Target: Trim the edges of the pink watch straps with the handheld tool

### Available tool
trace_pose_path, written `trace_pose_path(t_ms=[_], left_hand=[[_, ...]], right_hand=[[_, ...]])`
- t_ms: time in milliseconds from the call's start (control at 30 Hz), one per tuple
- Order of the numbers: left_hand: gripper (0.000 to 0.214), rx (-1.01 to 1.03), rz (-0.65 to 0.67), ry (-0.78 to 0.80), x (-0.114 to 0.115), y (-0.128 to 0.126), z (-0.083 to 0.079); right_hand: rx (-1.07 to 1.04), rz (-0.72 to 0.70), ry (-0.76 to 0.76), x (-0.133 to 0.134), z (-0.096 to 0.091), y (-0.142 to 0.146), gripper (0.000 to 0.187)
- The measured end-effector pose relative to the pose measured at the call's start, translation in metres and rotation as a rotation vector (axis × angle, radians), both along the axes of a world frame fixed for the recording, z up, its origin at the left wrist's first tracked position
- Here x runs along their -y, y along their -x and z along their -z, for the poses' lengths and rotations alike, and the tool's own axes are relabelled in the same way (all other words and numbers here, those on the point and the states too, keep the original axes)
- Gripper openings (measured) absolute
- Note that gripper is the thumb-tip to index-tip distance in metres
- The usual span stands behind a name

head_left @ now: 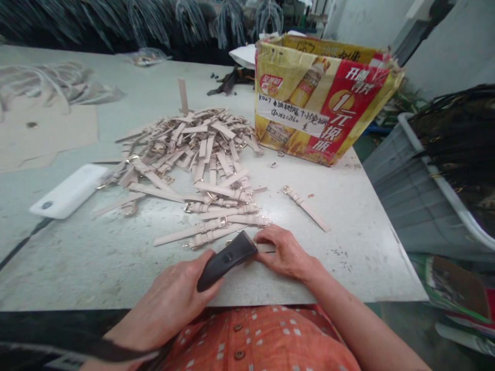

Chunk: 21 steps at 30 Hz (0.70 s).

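My left hand (pixel 185 288) is wrapped round a black, curved, handle-like tool (pixel 228 260) with a small raised knob on its face. The tool's wide end points up and right, close to my right fingertips. My right hand (pixel 284 252) is closed in a pinch on a beige buckle strap (pixel 265 248), mostly hidden by the fingers and the tool. Just beyond both hands lie several loose beige straps with gold buckles. They run back into a large heap of the same straps (pixel 209 139). One single strap (pixel 307 207) lies apart to the right.
A white power bank (pixel 71 190) with a dark cable lies on the table (pixel 359 257) at left. A yellow and red carton (pixel 294 103) stands behind right. Beige sheets (pixel 73 134) lie far left. A grey bin (pixel 410 175) with dark contents stands beyond the right edge.
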<state>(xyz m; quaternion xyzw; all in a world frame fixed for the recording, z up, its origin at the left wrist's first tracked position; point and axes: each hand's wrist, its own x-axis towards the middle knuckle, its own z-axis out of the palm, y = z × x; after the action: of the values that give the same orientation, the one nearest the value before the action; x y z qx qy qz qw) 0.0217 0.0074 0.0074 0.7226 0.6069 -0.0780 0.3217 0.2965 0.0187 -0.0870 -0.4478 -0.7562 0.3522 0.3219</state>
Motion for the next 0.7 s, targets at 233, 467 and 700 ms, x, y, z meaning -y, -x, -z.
trace_pose_path(t_ms=[233, 467, 700], left_hand=[[0.025, -0.125, 0.048, 0.036, 0.005, -0.004, -0.005], [0.031, -0.062, 0.027, -0.035, -0.010, -0.008, 0.000], [0.045, -0.015, -0.069, -0.086, -0.009, 0.020, 0.003]], right_hand=[[-0.005, 0.004, -0.110, 0.002, 0.010, 0.003, 0.015], [0.014, 0.047, -0.071, 0.002, 0.010, 0.003, 0.016], [0.144, -0.057, -0.113, 0.005, 0.006, 0.000, 0.017]])
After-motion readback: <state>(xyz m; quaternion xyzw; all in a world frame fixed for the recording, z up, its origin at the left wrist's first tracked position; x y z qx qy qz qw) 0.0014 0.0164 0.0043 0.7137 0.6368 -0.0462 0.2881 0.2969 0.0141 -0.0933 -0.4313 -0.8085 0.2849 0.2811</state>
